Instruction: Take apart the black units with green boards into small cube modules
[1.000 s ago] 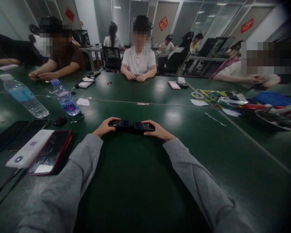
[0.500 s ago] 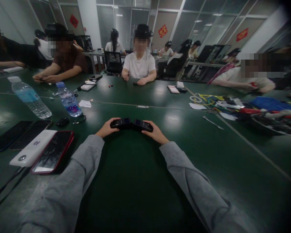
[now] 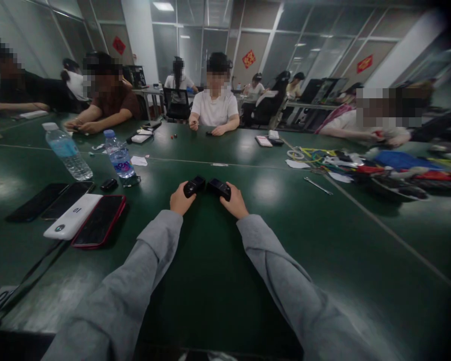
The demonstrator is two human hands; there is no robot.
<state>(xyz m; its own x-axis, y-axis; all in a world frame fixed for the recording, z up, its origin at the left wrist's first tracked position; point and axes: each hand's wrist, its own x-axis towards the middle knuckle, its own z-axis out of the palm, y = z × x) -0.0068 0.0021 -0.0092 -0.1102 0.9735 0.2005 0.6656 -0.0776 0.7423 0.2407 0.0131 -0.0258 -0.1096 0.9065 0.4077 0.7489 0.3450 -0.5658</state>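
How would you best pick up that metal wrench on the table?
Probably take the wrench by the middle of its slim shaft, pinching the long edges, from above and the near side: it lies flat on the green table, and the pile of mixed items sits beyond it, to the right.

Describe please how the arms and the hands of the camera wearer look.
The left sleeve and the right sleeve are both long, loose and grey, of plain, creased fabric with no print visible. They end near the wrists. The left hand and the right hand are bare, ungloved.
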